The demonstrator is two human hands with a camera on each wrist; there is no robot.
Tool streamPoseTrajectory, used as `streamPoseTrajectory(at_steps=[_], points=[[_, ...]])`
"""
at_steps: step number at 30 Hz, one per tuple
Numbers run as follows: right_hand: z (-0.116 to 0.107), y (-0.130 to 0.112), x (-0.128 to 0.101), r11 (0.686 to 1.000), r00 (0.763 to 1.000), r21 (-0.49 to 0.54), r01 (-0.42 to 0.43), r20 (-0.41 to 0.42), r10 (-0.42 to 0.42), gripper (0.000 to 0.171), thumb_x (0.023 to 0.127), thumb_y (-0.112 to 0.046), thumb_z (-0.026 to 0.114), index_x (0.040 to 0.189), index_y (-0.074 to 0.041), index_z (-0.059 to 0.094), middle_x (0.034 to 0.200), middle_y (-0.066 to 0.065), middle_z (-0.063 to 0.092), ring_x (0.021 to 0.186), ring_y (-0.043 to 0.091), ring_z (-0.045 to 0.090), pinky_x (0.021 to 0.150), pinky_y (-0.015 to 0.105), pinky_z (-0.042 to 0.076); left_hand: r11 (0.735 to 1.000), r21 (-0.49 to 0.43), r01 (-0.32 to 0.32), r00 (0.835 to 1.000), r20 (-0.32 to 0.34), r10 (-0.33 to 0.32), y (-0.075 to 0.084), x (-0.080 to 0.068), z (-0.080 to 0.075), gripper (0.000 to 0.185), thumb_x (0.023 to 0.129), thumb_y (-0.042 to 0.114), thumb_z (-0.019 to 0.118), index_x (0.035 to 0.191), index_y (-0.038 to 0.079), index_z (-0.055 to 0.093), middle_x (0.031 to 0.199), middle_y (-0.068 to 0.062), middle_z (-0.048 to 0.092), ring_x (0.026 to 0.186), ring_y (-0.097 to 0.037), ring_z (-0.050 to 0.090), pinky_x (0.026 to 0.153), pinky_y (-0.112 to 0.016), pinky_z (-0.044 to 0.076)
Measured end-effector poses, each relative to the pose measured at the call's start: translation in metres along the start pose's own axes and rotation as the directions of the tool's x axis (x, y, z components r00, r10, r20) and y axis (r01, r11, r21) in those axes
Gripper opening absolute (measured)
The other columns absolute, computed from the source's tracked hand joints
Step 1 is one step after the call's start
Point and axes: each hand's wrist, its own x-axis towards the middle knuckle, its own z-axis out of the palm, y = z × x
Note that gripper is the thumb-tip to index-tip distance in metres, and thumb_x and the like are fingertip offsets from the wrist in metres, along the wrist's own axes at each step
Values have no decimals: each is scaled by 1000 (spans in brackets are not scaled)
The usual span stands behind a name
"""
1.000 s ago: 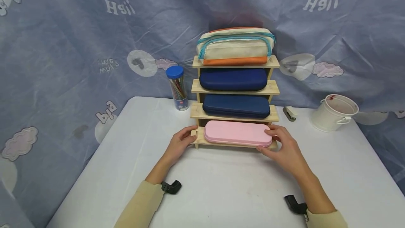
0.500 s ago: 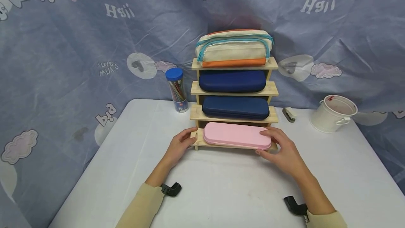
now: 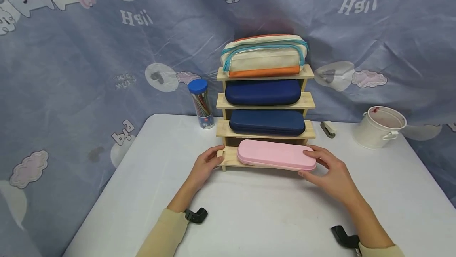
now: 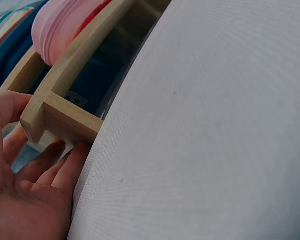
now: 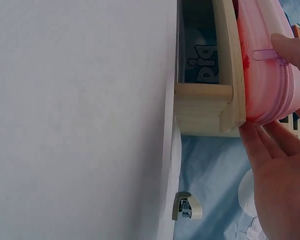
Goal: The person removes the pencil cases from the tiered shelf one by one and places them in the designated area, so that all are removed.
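Note:
A stepped wooden rack [image 3: 229,157] stands on the table with a case on each tier. On its lowest tier lies a pink pencil case [image 3: 276,154], slightly askew, its right end projecting past the shelf's right end. My right hand [image 3: 332,174] holds that end, with thumb in front and fingers over the top and far side; the right wrist view shows the case's zipper [image 5: 285,92] by the hand. My left hand [image 3: 204,166] grips the left end of the lowest shelf, thumb on the shelf and fingers around its side, as the left wrist view shows.
Above sit two navy pencil cases [image 3: 267,122] and a cream-and-orange pouch [image 3: 265,57]. A blue-lidded jar of sticks [image 3: 201,104] stands left of the rack. To the right are a small stapler [image 3: 327,129] and a white bucket [image 3: 377,128]. A patterned cloth [image 3: 89,71] hangs behind.
The pink pencil case has slid to the right along the lowest shelf, its right end turned slightly toward me, as my right hand moved right with it. My left hand keeps its hold on the rack.

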Motion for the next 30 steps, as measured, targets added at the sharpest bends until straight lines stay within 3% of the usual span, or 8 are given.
streamPoseTrajectory(at_steps=[8, 19, 26, 30], points=[[-15, 3, -5, 1000, 1000, -12, 14, -27, -14, 63, 62, -11, 92, 120, -15, 66, 136, 3, 53, 120, 3, 49, 93, 10, 39, 1000, -1, -10, 1000, 5, 10, 1, -1, 1, 41, 95, 10, 62, 135, 5, 54, 136, -12, 51, 120, -22, 52, 91, -31, 49], [-39, 11, -16, 997, 995, -45, -67, -75, 64, 62, 63, -8, 91, 120, -14, 67, 133, 4, 55, 119, 0, 48, 88, 6, 40, 999, -28, -15, 1000, 16, 16, 1, -1, 0, 40, 95, 8, 61, 134, 3, 54, 135, -16, 51, 117, -23, 54, 90, -32, 49], [-53, 12, -25, 983, 985, -104, -150, -103, 140, 62, 65, -18, 91, 122, -18, 66, 136, 1, 53, 117, -9, 43, 83, 1, 36, 999, -44, -32, 999, -33, 30, -28, 10, -3, 39, 92, 17, 66, 131, 14, 59, 132, -11, 55, 116, -23, 56, 89, -33, 50], [-62, 16, -30, 981, 980, -105, -165, -128, 151, 62, 65, -15, 91, 122, -15, 66, 137, 0, 53, 119, -8, 42, 82, 0, 37, 999, -32, -15, 1000, -19, 14, -24, 10, -3, 41, 94, 14, 64, 134, 11, 56, 135, -12, 52, 118, -23, 54, 90, -33, 50]])
